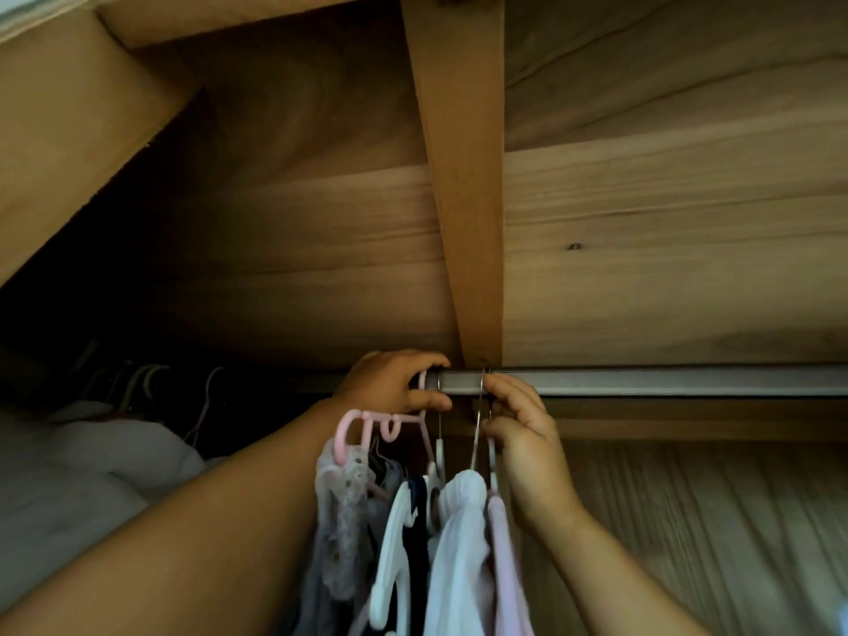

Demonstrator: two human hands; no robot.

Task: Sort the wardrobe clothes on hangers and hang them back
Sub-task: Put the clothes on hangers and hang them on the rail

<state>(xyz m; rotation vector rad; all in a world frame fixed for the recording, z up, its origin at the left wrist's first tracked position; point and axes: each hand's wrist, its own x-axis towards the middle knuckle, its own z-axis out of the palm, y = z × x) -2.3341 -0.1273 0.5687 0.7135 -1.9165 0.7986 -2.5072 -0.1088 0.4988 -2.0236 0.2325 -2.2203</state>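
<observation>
Both hands are up at the rail (pixel 642 381), working the hooks. Left hand (pixel 390 383) is curled round the rail's left part, fingers over the top and thumb beneath, and it seems to pin a pink hook (pixel 423 380) there, probably to keep the bunch from sliding while the other hand works. Right hand (pixel 518 429) pinches a thin wire hook (pixel 482 397) between thumb and fingertips, just where it loops over the rail under the wooden brace (pixel 459 176); my guess is it is seating or nudging that hanger into line.

Clothes (pixel 459 543) hang close together straight below the hands, between the two forearms: a lacy pale piece on the left, a white plastic hanger (pixel 394 543) with something dark behind it, a white soft garment in the middle, and a pale pink one on the right, touching the right wrist. A pink multi-hook hanger (pixel 367 420) sits under the left thumb.

Further left, in deep shadow, more hangers (pixel 137 383) show above pale fabric. Rail to the right is bare metal.
</observation>
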